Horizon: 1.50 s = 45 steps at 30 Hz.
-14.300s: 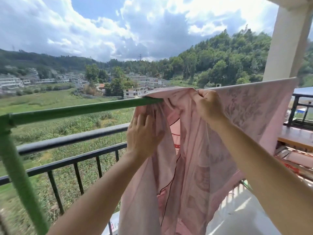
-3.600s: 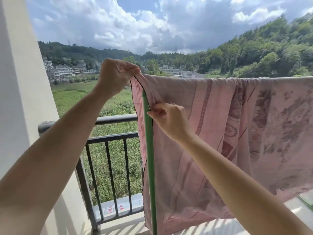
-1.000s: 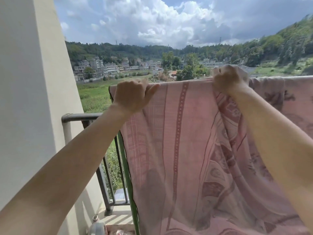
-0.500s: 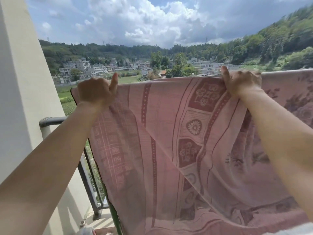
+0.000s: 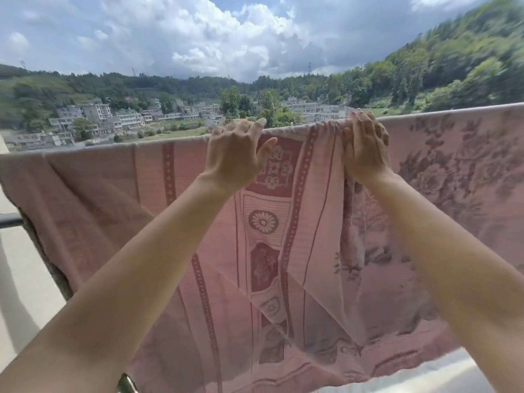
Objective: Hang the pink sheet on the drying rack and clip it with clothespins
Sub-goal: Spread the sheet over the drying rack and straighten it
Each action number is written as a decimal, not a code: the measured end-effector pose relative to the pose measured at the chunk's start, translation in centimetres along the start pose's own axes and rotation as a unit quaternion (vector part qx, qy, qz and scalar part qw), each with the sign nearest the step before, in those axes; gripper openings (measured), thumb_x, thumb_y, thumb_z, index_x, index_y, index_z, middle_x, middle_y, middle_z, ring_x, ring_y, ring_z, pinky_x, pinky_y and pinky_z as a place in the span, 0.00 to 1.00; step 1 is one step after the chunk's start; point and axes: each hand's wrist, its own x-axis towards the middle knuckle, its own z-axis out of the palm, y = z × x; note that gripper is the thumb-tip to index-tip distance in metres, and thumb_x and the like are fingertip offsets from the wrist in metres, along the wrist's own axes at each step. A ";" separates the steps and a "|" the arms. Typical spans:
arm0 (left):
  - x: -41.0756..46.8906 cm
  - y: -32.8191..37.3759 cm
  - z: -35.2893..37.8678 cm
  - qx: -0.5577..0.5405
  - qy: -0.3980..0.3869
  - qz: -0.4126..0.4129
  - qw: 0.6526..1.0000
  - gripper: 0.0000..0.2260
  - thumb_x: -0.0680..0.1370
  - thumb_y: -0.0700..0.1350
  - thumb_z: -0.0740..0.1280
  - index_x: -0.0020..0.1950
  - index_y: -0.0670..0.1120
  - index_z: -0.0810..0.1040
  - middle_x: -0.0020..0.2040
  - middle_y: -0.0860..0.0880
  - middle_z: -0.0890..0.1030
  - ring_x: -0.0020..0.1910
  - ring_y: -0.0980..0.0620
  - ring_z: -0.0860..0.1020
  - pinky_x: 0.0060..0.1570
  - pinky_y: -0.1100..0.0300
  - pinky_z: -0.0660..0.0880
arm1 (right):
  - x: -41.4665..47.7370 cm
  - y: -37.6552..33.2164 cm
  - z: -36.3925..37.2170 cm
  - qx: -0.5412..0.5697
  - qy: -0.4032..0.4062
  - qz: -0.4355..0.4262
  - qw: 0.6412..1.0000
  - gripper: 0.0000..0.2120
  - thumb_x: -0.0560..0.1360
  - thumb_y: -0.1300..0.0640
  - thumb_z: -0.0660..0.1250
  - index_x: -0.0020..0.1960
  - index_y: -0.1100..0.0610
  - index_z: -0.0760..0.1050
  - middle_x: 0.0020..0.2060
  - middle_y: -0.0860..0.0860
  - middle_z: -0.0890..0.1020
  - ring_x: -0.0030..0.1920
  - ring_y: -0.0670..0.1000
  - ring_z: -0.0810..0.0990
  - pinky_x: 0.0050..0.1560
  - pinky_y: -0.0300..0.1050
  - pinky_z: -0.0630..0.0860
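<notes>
The pink patterned sheet hangs spread over the top bar of the drying rack, which it hides along its whole width. My left hand is raised at the top edge near the middle, fingers loosely spread and just touching the fold. My right hand grips a bunched gather of the sheet at the top edge, a little to the right. No clothespins are in view.
A dark balcony railing end shows at the far left beside a pale wall. Beyond the sheet lie fields, buildings and wooded hills. The sunlit balcony floor shows below the hem.
The view has swung right along the rack. My left hand let go of the left corner and moved right to the middle; my right hand bunches the top edge.
</notes>
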 end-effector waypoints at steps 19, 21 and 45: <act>15.7 3.8 5.4 -0.003 -0.057 -0.182 0.982 0.07 0.74 0.45 0.71 0.51 0.45 0.81 0.43 0.47 0.80 0.44 0.47 0.76 0.42 0.55 0.69 | 15.7 14.4 -4.8 0.027 0.065 0.140 0.988 0.22 0.76 0.41 0.65 0.61 0.56 0.77 0.57 0.55 0.82 0.58 0.57 0.79 0.57 0.49 0.73; 15.5 4.8 6.4 0.051 -0.138 -0.171 0.974 0.15 0.71 0.48 0.74 0.53 0.44 0.77 0.46 0.46 0.78 0.47 0.46 0.74 0.43 0.53 0.69 | 15.2 15.9 -4.6 -0.028 -0.057 0.108 0.992 0.26 0.73 0.38 0.69 0.64 0.54 0.76 0.61 0.53 0.80 0.62 0.56 0.77 0.64 0.49 0.71; 12.8 24.8 10.1 0.107 0.023 -0.289 0.951 0.30 0.82 0.60 0.46 0.31 0.43 0.72 0.31 0.42 0.73 0.39 0.41 0.74 0.57 0.45 0.67 | 13.1 43.1 -9.5 -0.063 -0.062 -0.002 0.996 0.34 0.80 0.33 0.40 0.58 0.57 0.73 0.59 0.62 0.76 0.63 0.64 0.71 0.70 0.63 0.59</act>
